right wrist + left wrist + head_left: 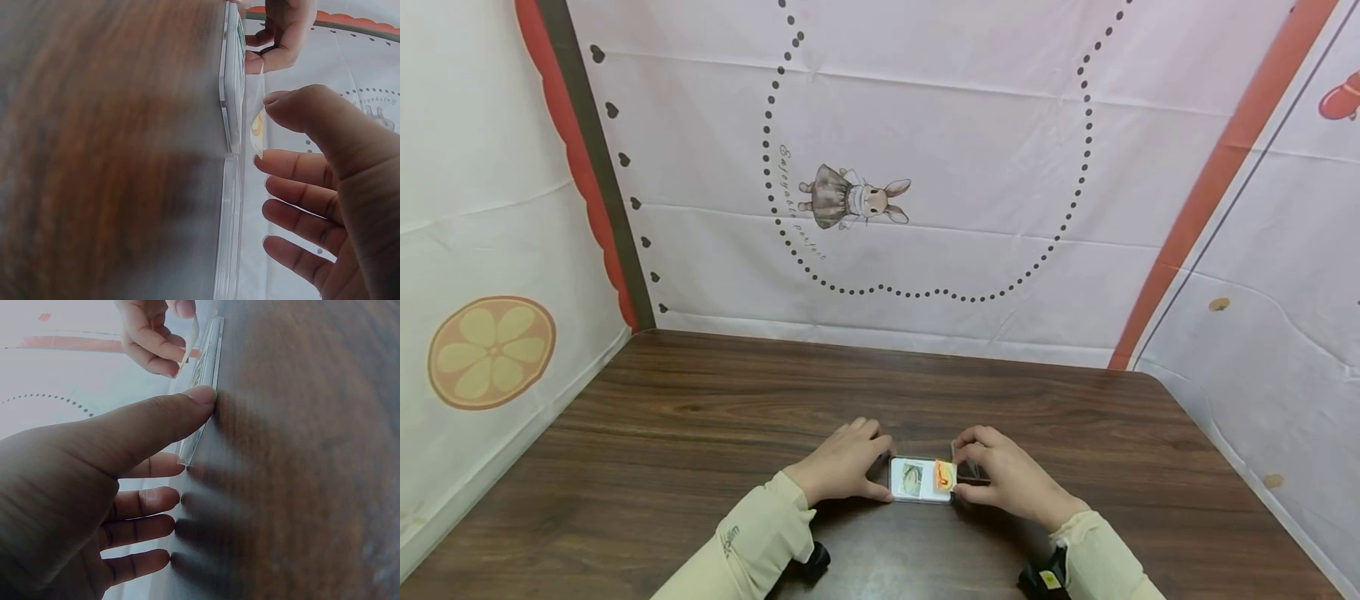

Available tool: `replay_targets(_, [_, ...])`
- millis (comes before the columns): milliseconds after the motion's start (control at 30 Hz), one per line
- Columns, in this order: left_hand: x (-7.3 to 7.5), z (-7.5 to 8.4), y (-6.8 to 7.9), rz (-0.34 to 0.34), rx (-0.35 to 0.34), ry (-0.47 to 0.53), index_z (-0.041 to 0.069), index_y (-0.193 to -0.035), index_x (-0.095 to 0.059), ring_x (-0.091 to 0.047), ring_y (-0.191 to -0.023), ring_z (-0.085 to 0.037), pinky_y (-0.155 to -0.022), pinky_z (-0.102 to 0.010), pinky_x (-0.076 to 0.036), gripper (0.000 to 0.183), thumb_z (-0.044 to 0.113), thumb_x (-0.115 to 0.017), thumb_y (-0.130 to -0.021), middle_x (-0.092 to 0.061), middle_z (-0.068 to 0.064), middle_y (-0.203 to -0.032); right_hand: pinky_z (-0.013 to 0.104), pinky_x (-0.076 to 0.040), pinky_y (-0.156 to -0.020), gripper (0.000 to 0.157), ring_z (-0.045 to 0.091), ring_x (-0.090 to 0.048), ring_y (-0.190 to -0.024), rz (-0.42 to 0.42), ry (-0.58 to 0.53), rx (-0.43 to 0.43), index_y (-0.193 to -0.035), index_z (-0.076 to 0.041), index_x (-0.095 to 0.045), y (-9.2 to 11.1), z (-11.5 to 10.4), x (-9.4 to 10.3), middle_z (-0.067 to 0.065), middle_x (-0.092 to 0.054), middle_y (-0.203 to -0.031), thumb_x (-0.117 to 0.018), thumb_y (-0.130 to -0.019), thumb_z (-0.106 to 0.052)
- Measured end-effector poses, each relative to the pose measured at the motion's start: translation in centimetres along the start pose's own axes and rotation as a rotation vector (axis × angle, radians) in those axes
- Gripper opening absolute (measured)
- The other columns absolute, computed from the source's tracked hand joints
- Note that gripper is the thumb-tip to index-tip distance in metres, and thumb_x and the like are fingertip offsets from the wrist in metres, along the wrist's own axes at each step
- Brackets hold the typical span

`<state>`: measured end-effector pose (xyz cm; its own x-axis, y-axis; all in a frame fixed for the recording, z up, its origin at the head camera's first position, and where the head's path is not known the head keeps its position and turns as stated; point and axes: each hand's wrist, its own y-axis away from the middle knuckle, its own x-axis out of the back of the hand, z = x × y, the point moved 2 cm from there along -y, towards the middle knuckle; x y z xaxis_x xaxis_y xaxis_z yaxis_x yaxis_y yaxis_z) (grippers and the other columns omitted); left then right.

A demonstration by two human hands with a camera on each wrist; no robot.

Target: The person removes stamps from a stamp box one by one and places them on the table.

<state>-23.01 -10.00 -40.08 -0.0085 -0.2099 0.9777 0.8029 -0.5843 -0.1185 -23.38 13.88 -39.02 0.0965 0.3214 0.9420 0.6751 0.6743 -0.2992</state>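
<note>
Hands (842, 467) (1011, 479) hold case (928, 481), orange sticker (945, 476); clear panel (229, 231) beside, cloth (970, 158) behind.

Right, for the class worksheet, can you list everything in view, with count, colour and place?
Table: 1, brown, under everything
White case: 1, white with clear edges, between the hands
Green picture: 1, greenish, white case's left half
Orange sticker: 1, orange-yellow, over white case's right end
Clear piece: at least 1, transparent, right of white case
Backdrop: count unclear, whitish, behind and beside table
Rabbit print: 1, brown-grey, back cloth
Fruit-slice print: 1, orange-yellow, left cloth
Wrist devices: 2, black, near cuffs
Sleeves: 2, cream, lower edge
Left hand: 1, holding white case
Right hand: 1, pinching orange sticker
</note>
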Motion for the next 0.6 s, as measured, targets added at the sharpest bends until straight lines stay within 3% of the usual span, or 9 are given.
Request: replay_targets(600, [0.07, 0.04, 0.04, -0.006, 0.007, 0.015, 0.022, -0.106, -0.058, -0.038, -0.083, -0.007, -0.079, -0.029, -0.037, 0.05, 0.055, -0.068, -0.069, -0.048, 0.008, -0.095, 0.027, -0.045, -0.076, 0.022, 0.007, -0.049, -0.097, -0.004, -0.003, -0.005, -0.088, -0.022, -0.064, 0.41, 0.28, 0.0, -0.004, -0.054, -0.106, -0.072, -0.072, -0.035])
